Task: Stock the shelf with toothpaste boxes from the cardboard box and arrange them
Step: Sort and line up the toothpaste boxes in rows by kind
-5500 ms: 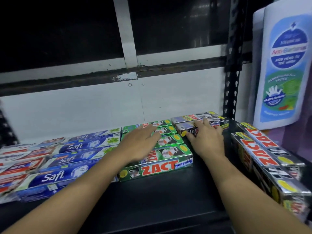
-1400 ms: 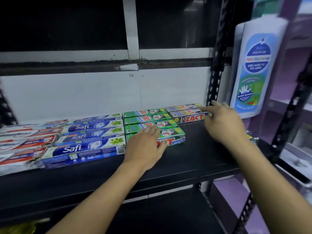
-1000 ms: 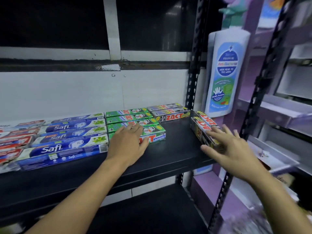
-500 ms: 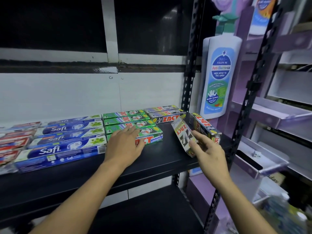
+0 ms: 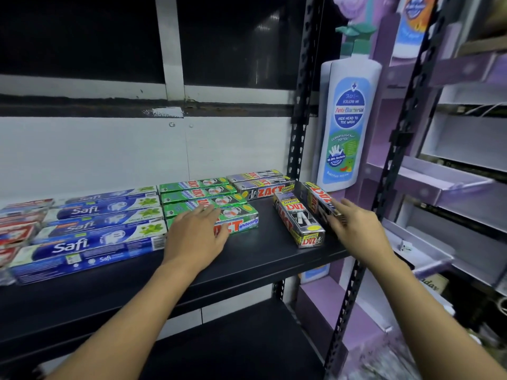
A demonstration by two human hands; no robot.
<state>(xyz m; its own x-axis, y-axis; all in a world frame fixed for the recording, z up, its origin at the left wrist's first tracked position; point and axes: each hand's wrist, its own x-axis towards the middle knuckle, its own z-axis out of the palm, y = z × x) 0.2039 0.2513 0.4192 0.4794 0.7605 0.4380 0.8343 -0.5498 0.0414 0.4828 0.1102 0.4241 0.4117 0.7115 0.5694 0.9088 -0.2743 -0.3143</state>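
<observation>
Silver ZACT Smokers box [image 5: 299, 219]: we judge it light, stiff, slick card, best pinched across its long sides; left hand [image 5: 196, 237] flat and open on green ZACT Whitening box [image 5: 241, 219], right hand [image 5: 356, 229] open, seemingly touching second silver box [image 5: 319, 198].

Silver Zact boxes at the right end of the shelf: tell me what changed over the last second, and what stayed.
The right hand picked one silver Zact box from the side stack, carried it leftward and set it on the shelf; its grip is now released and it reaches to the remaining side stack. Unchanged: the left hand resting on the green Zact boxes, and the Safi boxes.
</observation>
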